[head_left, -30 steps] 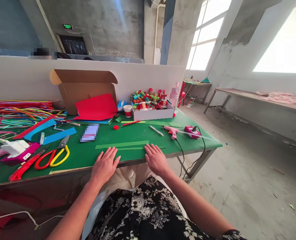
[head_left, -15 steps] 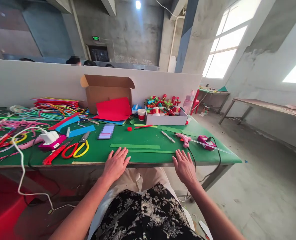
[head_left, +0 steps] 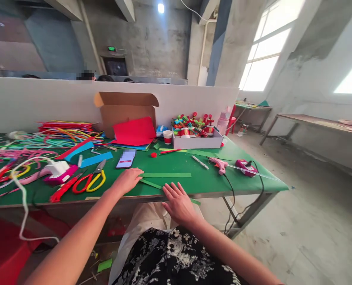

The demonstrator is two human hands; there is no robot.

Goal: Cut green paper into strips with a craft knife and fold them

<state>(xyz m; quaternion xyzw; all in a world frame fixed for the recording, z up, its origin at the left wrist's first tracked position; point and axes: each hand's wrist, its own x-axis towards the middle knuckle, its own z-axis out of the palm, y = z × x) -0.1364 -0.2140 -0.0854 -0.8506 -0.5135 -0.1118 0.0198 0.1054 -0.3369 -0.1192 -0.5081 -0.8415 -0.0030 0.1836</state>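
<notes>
Two green paper strips lie before me on the green table. My left hand (head_left: 128, 180) has its fingers together at the left ends of the upper strip (head_left: 167, 175) and the lower strip (head_left: 152, 184); what its fingertips pinch is too small to make out. The lower strip slants toward me, passes under my right hand (head_left: 178, 202) and sticks out past the table's front edge. My right hand rests on it with the fingers stretched out. A phone (head_left: 126, 159) lies just beyond my left hand.
Scissors (head_left: 95, 178), a red cutter (head_left: 63, 190) and pipe cleaners (head_left: 60, 132) lie left. A pink glue gun (head_left: 219, 164), its cord and a power socket (head_left: 245, 167) are right. Behind stand a paper cup (head_left: 167, 137) and a tray of figures (head_left: 196, 142).
My right hand has moved left along the table edge. My left hand has shifted up and left, its fingers closing. The lower strip has turned from level to slanting.
</notes>
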